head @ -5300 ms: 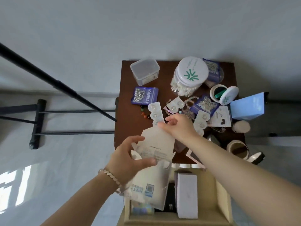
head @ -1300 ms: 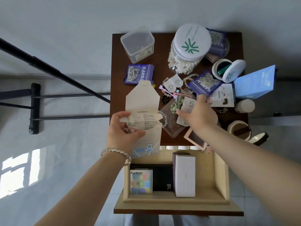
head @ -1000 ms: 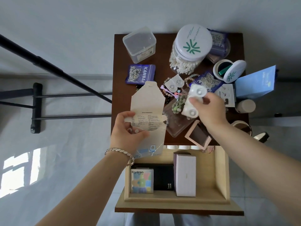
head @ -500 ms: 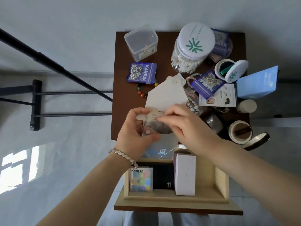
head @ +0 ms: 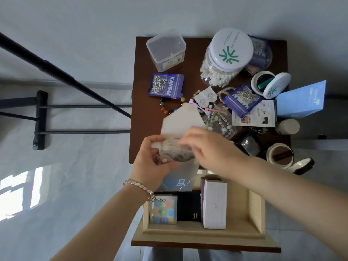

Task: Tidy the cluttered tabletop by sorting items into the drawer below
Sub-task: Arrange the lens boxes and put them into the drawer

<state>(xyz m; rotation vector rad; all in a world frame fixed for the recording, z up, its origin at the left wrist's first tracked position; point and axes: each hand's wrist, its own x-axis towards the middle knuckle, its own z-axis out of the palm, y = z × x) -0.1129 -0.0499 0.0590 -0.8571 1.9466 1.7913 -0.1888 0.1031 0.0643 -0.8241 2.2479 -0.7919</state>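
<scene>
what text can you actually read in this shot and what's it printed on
"KANSAI": left purple packet
"KANSAI": right purple packet
"ydron": colourful box in drawer, first letter hidden
"11": black box in drawer
Unreadable, too small or blurred: jar lid, leaflet, blue box, clear box label, held carton

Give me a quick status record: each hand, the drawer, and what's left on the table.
Left hand: grips open carton over the table's front edge
Right hand: fingers at the carton's mouth; blurred, grasp unclear
Drawer: open; Hydron box, black box, white box side by side
Table: swab jar, clear tub, blue box, bracelets, purple packets
</scene>
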